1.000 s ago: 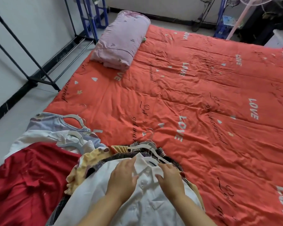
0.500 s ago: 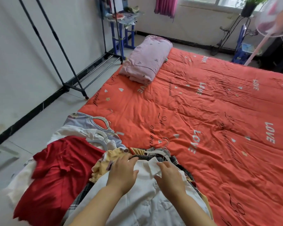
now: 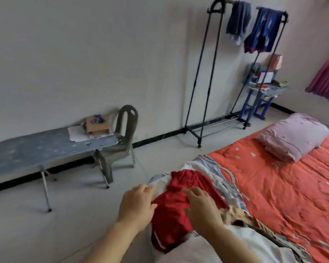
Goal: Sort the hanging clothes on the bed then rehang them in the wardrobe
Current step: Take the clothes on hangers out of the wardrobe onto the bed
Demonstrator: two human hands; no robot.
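Room: bare pale wall, pale tiled floor (image 3: 74,215), black skirting along the base. View is blurry.
Bed: low orange quilted bed (image 3: 292,186) at 4 o'clock, pink pillow roll (image 3: 292,137) on it at 3.
Rack: open black rack (image 3: 208,88) on castors at 1 o'clock against the wall, well apart from the clothes. I take it for the wardrobe. Only two dark blue garments (image 3: 262,31) are draped over its top rail.
Other stuff: grey-blue folding table (image 3: 46,149) at 9 with papers on its far end, grey plastic chair (image 3: 120,147) just beside it. Cluttered blue stand (image 3: 260,92) at 2, pink curtain (image 3: 327,80) at the right edge.
Task things: clothes pile (image 3: 213,168) on the bed's near-left corner, 5 to 6 o'clock, overhanging the edge. In it, a red garment (image 3: 171,211) lies over pale ones, with a white shirt (image 3: 235,247) nearest at 6. Pale hangers (image 3: 230,173) stick out toward the quilt.
Grip L: left hand (image 3: 137,205) at the red garment's left edge, thumb touching the cloth, fingers bent. Can't tell whether it pinches or just rests.
Grip R: right hand (image 3: 203,207) has its fingers spread and laid flat on the red garment, clamped on nothing.
Progress: early, I'd judge. The clothes are down on the bed and sorting looks under way. Nothing from the pile is on the rack yet.
Left to do: finish sorting, then carry it all over and rehang it.
Risk: hangers may snag each other, and the overhanging edge could slide to the floor.
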